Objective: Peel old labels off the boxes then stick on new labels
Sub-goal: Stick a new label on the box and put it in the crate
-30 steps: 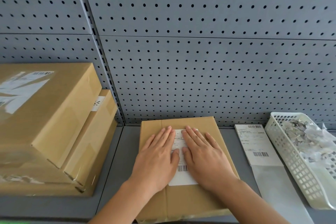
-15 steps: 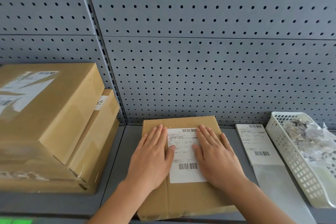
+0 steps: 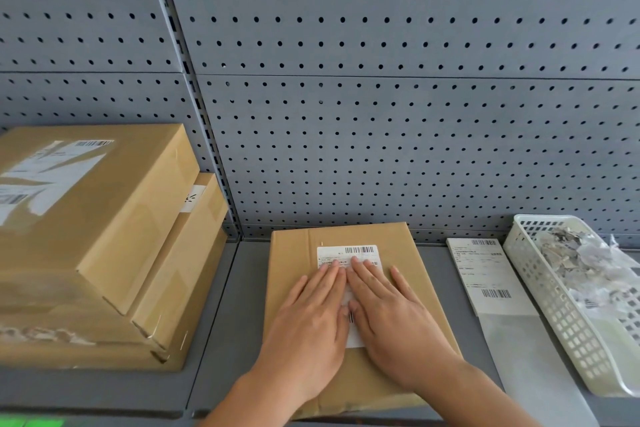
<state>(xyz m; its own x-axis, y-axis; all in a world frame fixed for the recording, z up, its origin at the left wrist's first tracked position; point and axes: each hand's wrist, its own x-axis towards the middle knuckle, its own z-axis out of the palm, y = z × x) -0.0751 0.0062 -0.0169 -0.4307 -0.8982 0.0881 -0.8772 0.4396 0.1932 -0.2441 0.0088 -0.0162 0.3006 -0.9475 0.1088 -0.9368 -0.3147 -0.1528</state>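
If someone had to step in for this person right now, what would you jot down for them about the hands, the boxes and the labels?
Left hand: open, flat on the new label, fingers straight.
Right hand: the same, close beside it.
Things: the label lies on the middle box on the shelf. Spare labels lie to its right. The white basket beyond them holds scraps. Stacked boxes sit at left, the top one with a torn label.
Done: this box's new label is on.
Left: finish pressing it down, then probably the stacked boxes.
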